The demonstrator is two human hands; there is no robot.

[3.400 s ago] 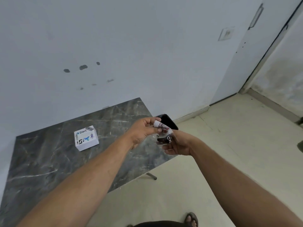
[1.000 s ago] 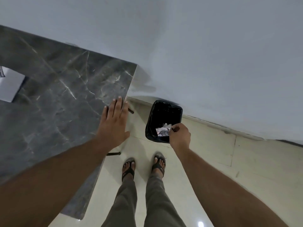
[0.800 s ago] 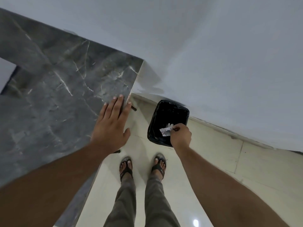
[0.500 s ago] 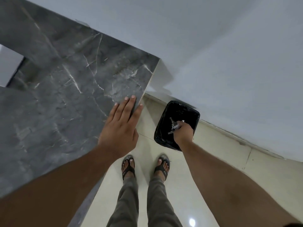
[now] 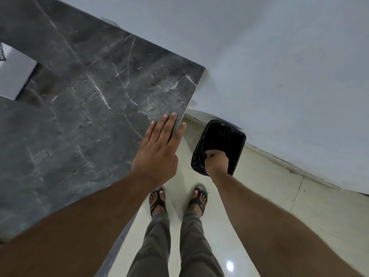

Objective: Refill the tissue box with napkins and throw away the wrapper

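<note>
My right hand reaches down into the black-lined waste bin on the floor by the wall. Its fingers curl into the bin's dark inside and are hidden. No wrapper shows in or near the hand. My left hand lies flat, palm down, on the right edge of the dark marble table, its fingers stretched out and holding nothing. A corner of the white tissue box shows on the table at the far left of the view.
A pale wall runs close behind the bin and the table's corner. My feet in dark sandals stand on the cream tiled floor just in front of the bin, beside the table's edge.
My right hand has gone down from the bin's rim into the bin, and the crumpled wrapper it held is no longer visible. My left hand stays flat on the table edge.
</note>
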